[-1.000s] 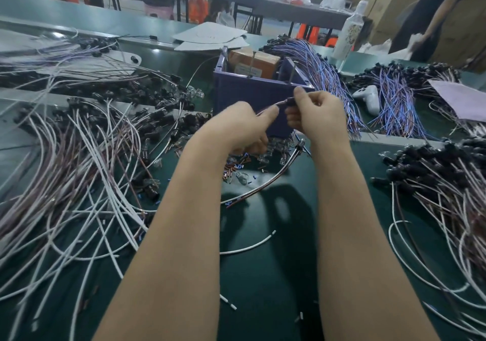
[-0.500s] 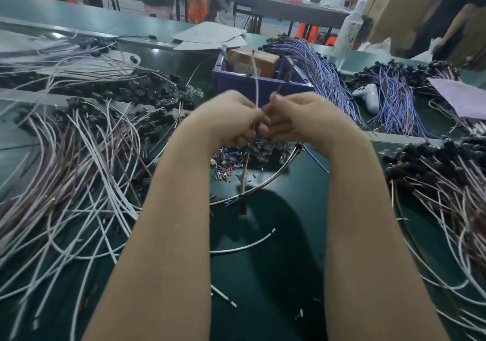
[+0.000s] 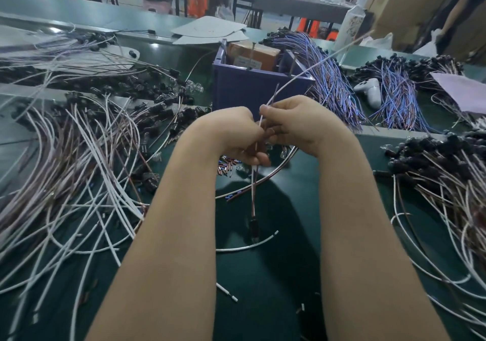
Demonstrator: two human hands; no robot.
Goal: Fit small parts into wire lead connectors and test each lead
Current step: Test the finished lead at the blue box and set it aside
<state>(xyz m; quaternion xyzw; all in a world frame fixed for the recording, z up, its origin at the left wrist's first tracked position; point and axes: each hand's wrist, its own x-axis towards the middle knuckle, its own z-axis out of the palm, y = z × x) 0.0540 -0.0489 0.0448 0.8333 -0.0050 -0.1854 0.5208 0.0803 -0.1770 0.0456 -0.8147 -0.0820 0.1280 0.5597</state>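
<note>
Two-handed, gripping one thin wire lead (image 3: 253,182) of paired white and reddish-brown strands above the middle of a matt dark-green table (image 3: 263,282). Curling the left hand (image 3: 231,136) round the lower stretch and pinching the upper stretch with the right hand (image 3: 302,126), knuckles pressing together. Letting the lead hang straight down to a dark, blocky connector (image 3: 254,225), blurred, perhaps just brushing the mat. Sending the free upper end arcing off to the right past a square purple plastic box (image 3: 249,90) with a brown cardboard carton (image 3: 252,53) inside. Working just in front of a scatter of small parts (image 3: 227,164), tiny glossy red and blue cylinders. Sitting between a tangled fan of stiff white leads (image 3: 79,172) on the left, a heap of black-capped leads (image 3: 434,161) on the right, and bundles of blue-violet leads (image 3: 331,77) beyond the box.
</note>
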